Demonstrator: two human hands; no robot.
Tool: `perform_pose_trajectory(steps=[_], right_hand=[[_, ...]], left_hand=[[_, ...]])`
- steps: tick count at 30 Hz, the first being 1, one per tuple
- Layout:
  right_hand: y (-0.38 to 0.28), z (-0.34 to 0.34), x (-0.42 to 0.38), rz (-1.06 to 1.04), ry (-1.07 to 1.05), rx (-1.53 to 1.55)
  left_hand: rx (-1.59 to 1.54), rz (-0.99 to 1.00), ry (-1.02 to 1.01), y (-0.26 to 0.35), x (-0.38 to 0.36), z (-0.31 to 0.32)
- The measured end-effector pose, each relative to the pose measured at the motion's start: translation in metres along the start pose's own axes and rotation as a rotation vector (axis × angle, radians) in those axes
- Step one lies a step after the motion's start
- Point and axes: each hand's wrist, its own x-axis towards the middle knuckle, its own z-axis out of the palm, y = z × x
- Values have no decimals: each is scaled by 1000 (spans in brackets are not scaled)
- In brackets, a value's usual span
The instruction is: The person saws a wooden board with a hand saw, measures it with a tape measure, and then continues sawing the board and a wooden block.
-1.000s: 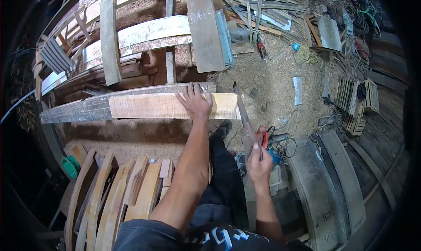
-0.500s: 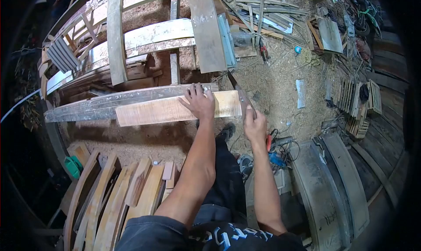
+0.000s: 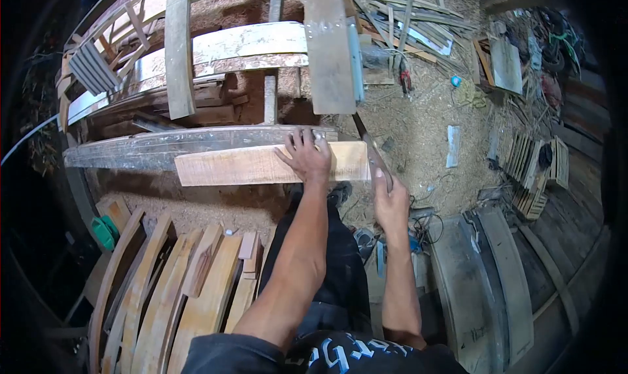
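My left hand (image 3: 309, 157) presses down on a pale wooden board (image 3: 235, 165). Its fingers are spread and reach over the board's far edge toward a worn, stained beam (image 3: 131, 150), while the thumb rests toward the left. In my right hand (image 3: 392, 204) is a long, dark-bladed hand tool (image 3: 367, 138), gripped at the near end. The blade lies along the board's right end and tapers away from me; whether it is a saw or a knife I cannot make out.
Shaped planks (image 3: 209, 308) lie at lower left, near a green plastic object (image 3: 104, 232). Curved grey panels (image 3: 468, 276) lean at lower right. Wood scraps (image 3: 418, 21), red-handled pliers (image 3: 405, 80) and slatted pieces (image 3: 523, 152) lie on the sawdust-strewn ground.
The view has shifted, so most things sit slightly further right. My right hand has come back a little toward me with the tool; my left hand stays on the board.
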Motion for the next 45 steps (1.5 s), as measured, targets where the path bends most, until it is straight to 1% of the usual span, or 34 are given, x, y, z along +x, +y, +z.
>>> perform_pose_trajectory(steps=[2, 6, 7, 10, 11, 14, 15, 17, 19, 22, 23, 29, 31, 35, 39, 42, 43, 45], right_hand=[[0, 3, 5, -8, 28, -5], [8, -5, 19, 131, -48, 17], [18, -5, 20, 14, -8, -130], [23, 8, 9, -166, 100, -29], [17, 10, 7, -90, 81, 43], [12, 4, 6, 3, 2, 40], [16, 4, 7, -14, 22, 14], [16, 6, 9, -13, 31, 61], [14, 8, 6, -16, 63, 90], [17, 9, 9, -27, 56, 76], [15, 6, 7, 51, 21, 103], [15, 6, 8, 38, 54, 121], [8, 5, 2, 73, 45, 118], [6, 11, 1, 79, 66, 99], [6, -3, 8, 186, -82, 56], [0, -3, -6, 102, 13, -10], [5, -4, -11, 77, 24, 21], [7, -4, -12, 91, 29, 45]], left_hand=[[-2, 3, 10, 0, 3, 2], [-3, 7, 25, -1, 1, 3], [-8, 5, 19, -1, 0, 2], [-13, 6, 9, 1, 3, 1], [-15, 9, 16, 0, 3, 2], [-5, 11, 44, -4, -2, 9], [-10, 10, 48, -4, -2, 9], [-18, 16, 61, -3, 0, 10], [-16, 17, 38, -3, -1, 8], [1, 23, 5, 0, 0, 4], [3, 20, 0, -1, -1, 3], [-3, 34, 27, 0, -1, 6], [-7, 35, 24, -1, 0, 5], [11, 37, 11, -3, -1, 4], [10, 45, 21, -3, -3, 6], [31, 58, 4, -4, -5, 5], [30, 68, -1, -2, -7, 3], [32, 88, -1, -1, -7, 1]])
